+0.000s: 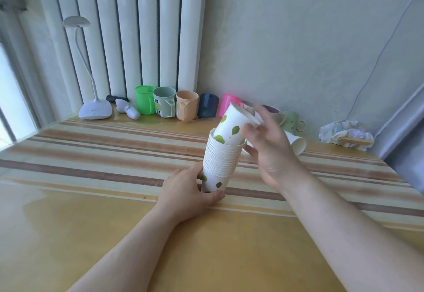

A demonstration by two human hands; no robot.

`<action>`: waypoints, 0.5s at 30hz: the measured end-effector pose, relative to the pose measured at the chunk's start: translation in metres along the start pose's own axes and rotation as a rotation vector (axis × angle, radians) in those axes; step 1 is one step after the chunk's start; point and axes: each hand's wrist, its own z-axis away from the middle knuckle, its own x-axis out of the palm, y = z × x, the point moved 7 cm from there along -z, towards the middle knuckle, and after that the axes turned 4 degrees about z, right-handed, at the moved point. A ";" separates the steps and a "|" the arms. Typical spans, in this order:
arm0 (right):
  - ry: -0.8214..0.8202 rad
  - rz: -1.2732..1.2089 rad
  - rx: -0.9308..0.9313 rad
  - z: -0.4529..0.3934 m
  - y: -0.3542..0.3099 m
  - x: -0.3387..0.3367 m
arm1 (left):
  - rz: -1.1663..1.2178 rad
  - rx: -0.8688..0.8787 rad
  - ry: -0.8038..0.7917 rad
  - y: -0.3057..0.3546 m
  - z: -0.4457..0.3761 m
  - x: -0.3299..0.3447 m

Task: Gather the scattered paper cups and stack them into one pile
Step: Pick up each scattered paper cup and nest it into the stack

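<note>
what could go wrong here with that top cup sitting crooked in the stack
The top cup leans in the mouth of the stack, not seated. If the right hand pushes it down at that angle, it may jam or crush a rim. Only the left hand grips the stack, low at its base, so a sideways push could tip it. A loose cup lying behind the right hand could get knocked away.
</note>
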 end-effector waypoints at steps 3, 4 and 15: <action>-0.021 0.086 -0.039 -0.011 -0.004 0.026 | 0.011 0.002 0.008 0.002 0.002 -0.001; -0.030 0.099 -0.044 -0.011 -0.003 0.030 | 0.013 0.002 0.009 0.002 0.002 -0.002; 0.419 0.641 0.217 0.004 0.106 -0.114 | 0.017 -0.009 0.016 -0.001 0.000 0.001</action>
